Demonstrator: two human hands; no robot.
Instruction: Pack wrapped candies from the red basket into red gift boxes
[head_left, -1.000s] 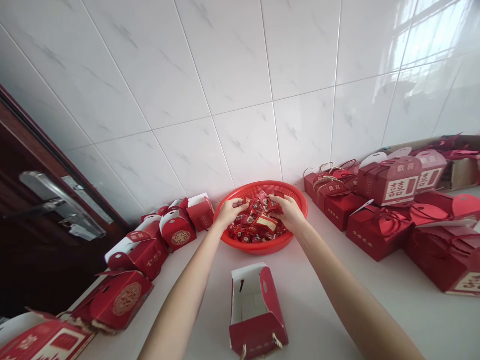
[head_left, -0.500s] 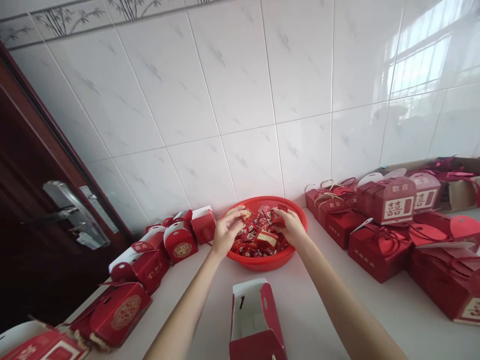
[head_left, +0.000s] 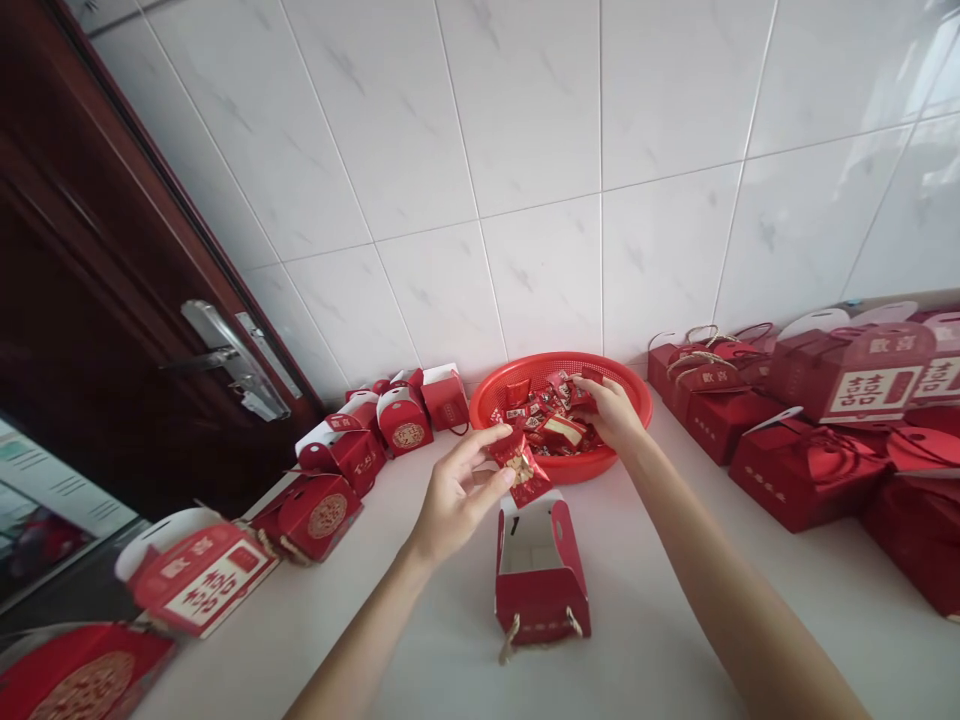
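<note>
Between the thumb and fingers of my left hand (head_left: 457, 492) is a red candy packet (head_left: 523, 468) with a see-through middle and pale contents. It hangs just above the far end of an open red gift box (head_left: 540, 610), which has a white inside and twisted cord at its near end. My right hand (head_left: 613, 412) reaches into the right side of a red plastic basket (head_left: 491, 380), its fingers curled on a small red packet (head_left: 592, 374) that they partly cover. Red-wrapped sweets and a larger packet with a cream-coloured band (head_left: 564, 430) lie in the basket.
Red gift boxes (head_left: 324, 512) line the left side of the white table (head_left: 420, 640). More boxes (head_left: 810, 470) are stacked on the right, some with cords. A tiled wall (head_left: 540, 250) rises behind, and a dark door with a metal handle (head_left: 236, 360) stands at left.
My left hand has come out of the basket toward me with the red candy packet. My right hand remains at the basket. The view has shifted, showing more of the gift box and the left-hand row.
</note>
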